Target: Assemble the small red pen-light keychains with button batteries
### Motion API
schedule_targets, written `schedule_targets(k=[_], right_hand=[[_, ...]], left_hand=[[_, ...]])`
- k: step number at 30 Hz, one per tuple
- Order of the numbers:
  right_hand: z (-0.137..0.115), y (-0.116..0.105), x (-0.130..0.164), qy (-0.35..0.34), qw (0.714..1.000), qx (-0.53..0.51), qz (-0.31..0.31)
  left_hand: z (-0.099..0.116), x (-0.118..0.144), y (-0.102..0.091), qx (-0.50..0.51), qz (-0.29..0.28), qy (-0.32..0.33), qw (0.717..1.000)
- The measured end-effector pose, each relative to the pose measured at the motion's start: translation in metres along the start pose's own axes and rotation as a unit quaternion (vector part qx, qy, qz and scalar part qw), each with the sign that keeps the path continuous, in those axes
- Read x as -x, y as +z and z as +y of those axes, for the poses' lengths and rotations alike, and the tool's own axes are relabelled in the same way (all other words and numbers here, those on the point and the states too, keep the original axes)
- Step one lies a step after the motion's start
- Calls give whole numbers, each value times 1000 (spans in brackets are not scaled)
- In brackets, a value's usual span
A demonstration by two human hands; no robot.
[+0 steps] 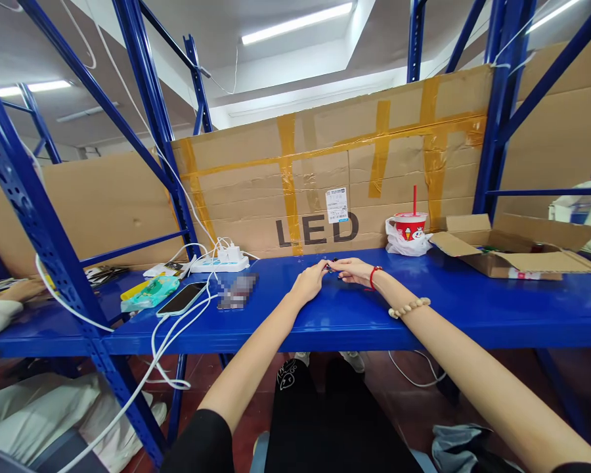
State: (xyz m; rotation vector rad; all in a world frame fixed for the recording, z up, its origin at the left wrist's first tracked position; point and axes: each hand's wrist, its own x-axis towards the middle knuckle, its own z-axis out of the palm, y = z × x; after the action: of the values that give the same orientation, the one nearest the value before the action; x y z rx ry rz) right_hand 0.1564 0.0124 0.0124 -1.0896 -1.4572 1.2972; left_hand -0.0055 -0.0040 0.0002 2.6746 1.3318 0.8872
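Left hand (309, 281) and right hand (350, 270) meet fingertip to fingertip, pinching a small dark part (330, 266), apparently a clip, just above the blue table (473, 309). Fitting step; fine alignment needed. Phone (182, 298) lies well left.

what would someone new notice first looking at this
Probably the big taped cardboard sheet printed "LED", standing behind the bright blue shelf. Next, the left hand and right hand meeting at the shelf's middle over a small dark item, too small to identify. To the right stand a red drink cup and an open cardboard box; to the left lies a phone with white cables.
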Motion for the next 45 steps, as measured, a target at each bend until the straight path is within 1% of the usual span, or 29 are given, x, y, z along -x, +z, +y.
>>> schedule_targets(k=[4, 7, 10, 12, 15, 17, 21, 24, 26, 28, 29, 31, 32, 34, 36, 37, 39, 41, 42, 44, 45], right_hand=[[0, 1, 1, -57, 996, 52, 53], [3, -1, -3, -108, 989, 88, 55], [8, -3, -8, -164, 980, 95, 62], [10, -4, -10, -186, 976, 99, 54], [9, -3, -10, -195, 972, 126, 26], [8, -1, -8, -204, 968, 143, 24], [3, 2, -9, -215, 965, 142, 45], [-2, 1, -11, -220, 962, 139, 85], [-6, -4, -13, -225, 958, 161, 77], [-10, -12, -12, -222, 956, 190, 31], [-13, -16, -10, -220, 953, 208, 8], [-18, -23, -5, -213, 945, 248, -22], [-21, -25, -3, -220, 937, 270, -33], [-26, -25, 1, -263, 910, 317, -58], [-30, -23, 1, -301, 879, 363, -77], [-32, -21, 0, -312, 866, 378, -93], [-33, -18, -4, -336, 849, 394, -103], [-33, -17, -9, -340, 848, 392, -107], [-31, -17, -11, -331, 854, 386, -109], [-25, -17, -13, -281, 881, 365, -110], [-21, -17, -14, -232, 901, 348, -116]], left_hand=[[-4, -4, 2, 7, 5, -35, 999], [-4, -4, 2, 21, 9, -45, 999], [-4, -4, 3, 47, 7, -47, 998], [-4, -3, 3, 61, -1, -37, 997], [-6, -3, 5, 75, 0, -16, 997], [-7, -4, 6, 83, 5, -11, 996], [-5, -9, 10, 115, 36, -20, 992], [2, -15, 13, 161, 91, -34, 982], [5, -18, 12, 185, 96, -46, 977], [6, -19, 10, 205, 82, -36, 975], [6, -17, 9, 208, 66, -27, 975], [5, -12, 5, 209, 19, -4, 978], [4, -9, 3, 209, -3, 12, 978], [1, -4, -1, 194, -38, 43, 979], [-2, 0, -4, 183, -77, 41, 979], [-4, 1, -5, 175, -98, 43, 979], [-7, 1, -7, 153, -122, 36, 980], [-10, 0, -7, 132, -138, 21, 981], [-12, -1, -7, 121, -139, 12, 983], [-13, 0, -7, 101, -142, 6, 985], [-13, 1, -7, 93, -145, 13, 985]])
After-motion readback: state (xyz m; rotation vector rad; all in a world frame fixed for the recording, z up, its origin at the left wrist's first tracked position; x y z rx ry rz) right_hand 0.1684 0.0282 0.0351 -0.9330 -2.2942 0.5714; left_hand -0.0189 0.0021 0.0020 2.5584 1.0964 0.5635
